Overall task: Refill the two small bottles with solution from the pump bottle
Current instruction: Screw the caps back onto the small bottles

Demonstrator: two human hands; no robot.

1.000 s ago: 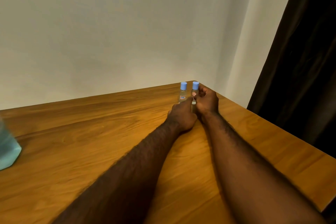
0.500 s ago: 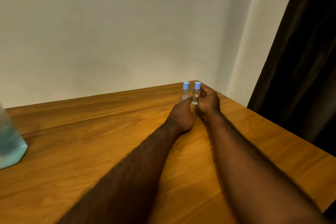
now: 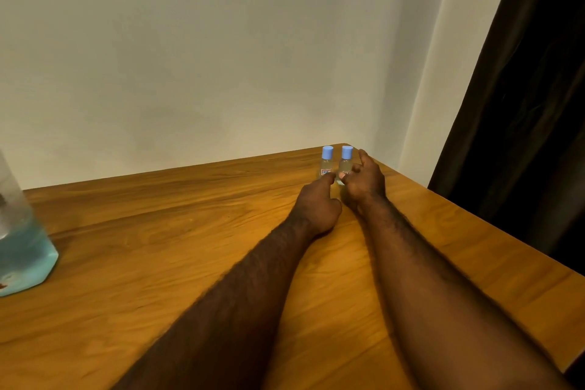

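While the left small bottle [image 3: 327,164] and right small bottle [image 3: 346,165], both blue-capped, stand upright side by side and almost touching, both grips sit right at them. Left small bottle is just beyond the left grip [image 3: 318,206]. That grip is curled, heel on the counter [image 3: 158,231], one fingertip at the bottle's label. Can't tell if it pinches or only touches. Right small bottle is just left of the right grip [image 3: 364,182]. That grip reads released: fingers splayed and mostly straight beside the bottle, thumb tip on its front, nothing wrapped round it. Pump bottle [image 3: 22,247], blue liquid in its lower part, stands well left of the left grip, cut by the frame edge. Counter is wood. Pale wall [image 3: 221,57] beyond the grips, dark curtain [image 3: 522,104] right of the right grip.
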